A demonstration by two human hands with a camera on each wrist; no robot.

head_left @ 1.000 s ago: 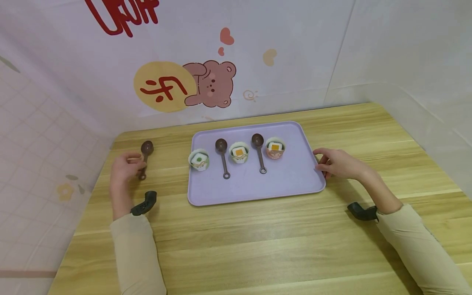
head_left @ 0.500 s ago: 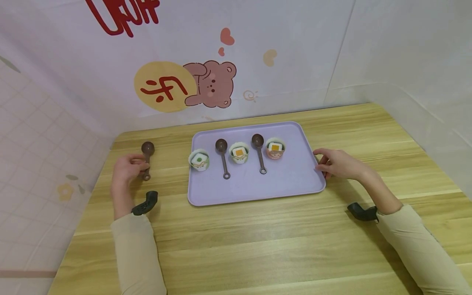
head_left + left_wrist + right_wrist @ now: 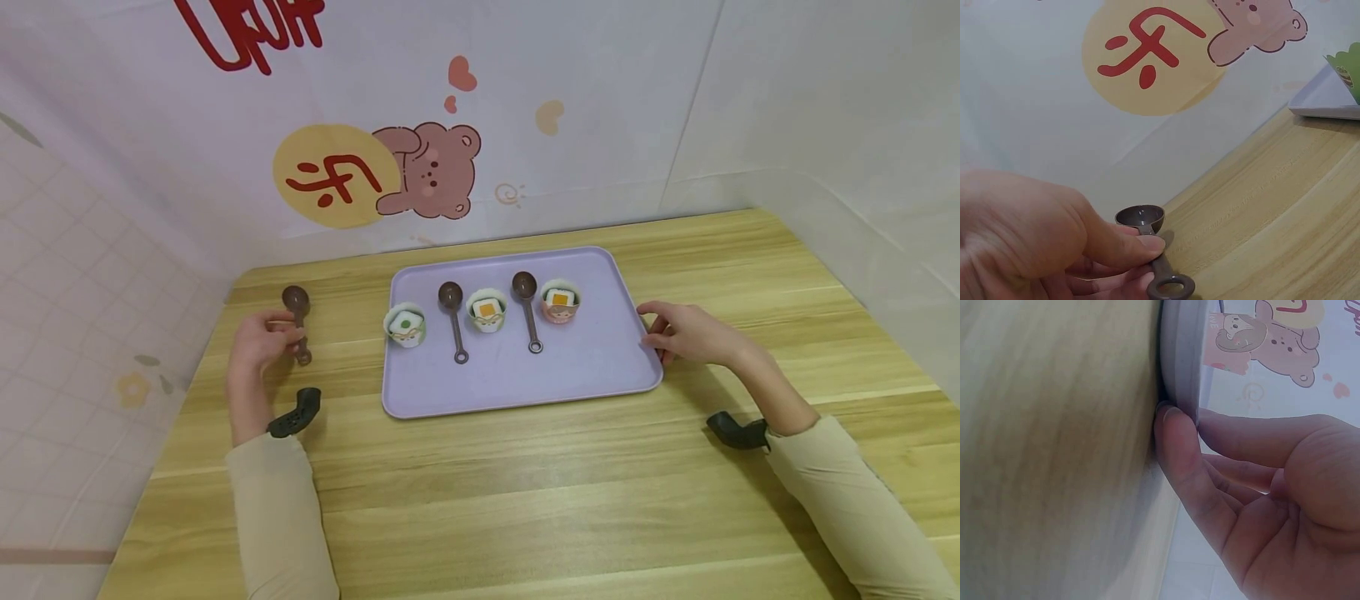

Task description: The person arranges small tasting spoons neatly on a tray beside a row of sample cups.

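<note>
My left hand (image 3: pixel 253 343) pinches the handle of a dark brown measuring spoon (image 3: pixel 296 298) over the table's left side. In the left wrist view, the thumb lies across the handle of this spoon (image 3: pixel 1141 216), with the round bowl facing up and the ringed end sticking out. My right hand (image 3: pixel 693 332) grips the right edge of a lilac tray (image 3: pixel 465 395). Seen from the right wrist, thumb and finger close on the rim of the tray (image 3: pixel 1180 356). Two more brown spoons, a left one (image 3: pixel 451 297) and a right one (image 3: pixel 524 287), lie on the tray.
Three patterned paper cups, a left one (image 3: pixel 406 326), a middle one (image 3: pixel 487 311) and a right one (image 3: pixel 560 302), stand on the tray, each holding a white square piece. The wooden table (image 3: pixel 495 500) meets a printed wall covering (image 3: pixel 600 167) at the back.
The spoon in my left hand has turned slightly, its bowl shifting a little left and its ringed end right. My right hand and the tray stay where they were.
</note>
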